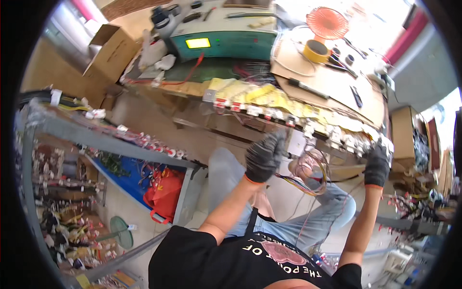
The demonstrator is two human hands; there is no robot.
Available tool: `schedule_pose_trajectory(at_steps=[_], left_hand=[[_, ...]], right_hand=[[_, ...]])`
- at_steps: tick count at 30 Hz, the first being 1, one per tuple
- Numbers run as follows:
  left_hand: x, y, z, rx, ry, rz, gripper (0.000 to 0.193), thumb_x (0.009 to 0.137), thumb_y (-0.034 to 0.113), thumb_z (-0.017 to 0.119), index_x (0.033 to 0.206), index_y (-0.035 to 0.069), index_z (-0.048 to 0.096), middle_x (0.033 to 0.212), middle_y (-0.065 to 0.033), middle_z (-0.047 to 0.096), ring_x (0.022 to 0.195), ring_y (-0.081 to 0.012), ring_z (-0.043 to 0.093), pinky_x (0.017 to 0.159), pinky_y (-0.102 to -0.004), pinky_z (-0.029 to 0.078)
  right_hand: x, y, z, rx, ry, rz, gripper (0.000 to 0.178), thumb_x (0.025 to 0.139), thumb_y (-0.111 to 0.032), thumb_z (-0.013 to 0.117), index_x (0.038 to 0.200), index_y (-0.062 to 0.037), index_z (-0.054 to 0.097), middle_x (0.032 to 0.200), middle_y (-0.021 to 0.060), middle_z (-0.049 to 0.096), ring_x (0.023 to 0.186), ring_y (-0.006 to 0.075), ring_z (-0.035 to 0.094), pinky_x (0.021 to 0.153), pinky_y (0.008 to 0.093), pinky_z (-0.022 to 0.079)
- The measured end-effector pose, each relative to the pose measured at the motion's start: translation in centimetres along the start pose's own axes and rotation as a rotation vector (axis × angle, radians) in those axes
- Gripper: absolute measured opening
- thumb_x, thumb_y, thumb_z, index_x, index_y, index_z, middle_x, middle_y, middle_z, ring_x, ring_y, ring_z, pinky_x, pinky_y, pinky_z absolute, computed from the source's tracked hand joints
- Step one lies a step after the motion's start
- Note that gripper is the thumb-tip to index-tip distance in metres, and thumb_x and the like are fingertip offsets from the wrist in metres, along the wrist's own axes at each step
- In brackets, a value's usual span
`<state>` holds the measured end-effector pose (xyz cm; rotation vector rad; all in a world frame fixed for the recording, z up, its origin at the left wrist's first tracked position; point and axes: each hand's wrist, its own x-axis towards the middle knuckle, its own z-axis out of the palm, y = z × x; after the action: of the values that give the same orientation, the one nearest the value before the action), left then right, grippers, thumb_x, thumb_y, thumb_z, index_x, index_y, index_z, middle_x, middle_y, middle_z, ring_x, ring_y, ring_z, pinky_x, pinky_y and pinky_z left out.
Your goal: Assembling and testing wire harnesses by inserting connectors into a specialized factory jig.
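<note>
My left hand, in a dark grey glove with an orange cuff, is raised over my lap, close to the table's front edge. Its fingers are curled together; whatever they hold is blurred. Farther right, my right hand, gloved alike, has its fingers closed at the end of a row of small white connector blocks. What lies between those fingertips is hidden. Between my hands hangs a looped bundle of coloured wires. Yellow tape runs along the edge behind the blocks, some of which are red.
On the workbench stand a teal test box with a lit screen, an orange fan, a yellow tape roll and a dark rod-like tool. A metal rack with connectors is at left, beside a blue tray holding a red bag.
</note>
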<state>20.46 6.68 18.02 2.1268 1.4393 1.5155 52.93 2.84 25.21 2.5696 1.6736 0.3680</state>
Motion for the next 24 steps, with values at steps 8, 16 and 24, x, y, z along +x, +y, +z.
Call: schedule_pose_trajectory(at_steps=[8,16,24], left_hand=[[15.4,-2.8,6.0,0.404,-0.305,0.342,0.03,0.077,0.024,0.057,0.106,0.014,0.058,0.093,-0.0116,0.056,0.086,-0.0253,0.052,0.076,-0.037,0.043],[7.1,2.0,-3.0,-0.24,-0.476,0.332,0.017,0.08,0.017,0.059,0.09,0.003,0.06,0.084,-0.0111,0.058,0.077,-0.026,0.057,0.071,-0.0356,0.045],[0.5,-1.4,-5.8,-0.443,-0.308,-0.3,0.019,0.079,0.006,0.06,0.098,0.002,0.061,0.086,-0.0119,0.061,0.076,-0.0204,0.059,0.069,-0.029,0.047]], right_hand=[[-5.6,-2.6,0.9,0.7,0.232,-0.276,0.032,0.091,-0.028,0.046,0.109,-0.0039,0.055,0.075,0.0074,0.06,0.058,0.016,0.057,0.051,0.0258,0.045],[-3.2,-17.4,-3.4,1.702,0.095,-0.172,0.018,0.088,-0.018,0.051,0.097,-0.0026,0.056,0.057,0.0008,0.049,0.046,0.0113,0.044,0.045,0.025,0.037],[-0.3,-21.7,-2.1,1.254,0.367,-0.266,0.018,0.075,-0.01,0.063,0.068,-0.0017,0.049,0.054,0.0108,0.05,0.045,0.0213,0.048,0.045,0.0302,0.039]])
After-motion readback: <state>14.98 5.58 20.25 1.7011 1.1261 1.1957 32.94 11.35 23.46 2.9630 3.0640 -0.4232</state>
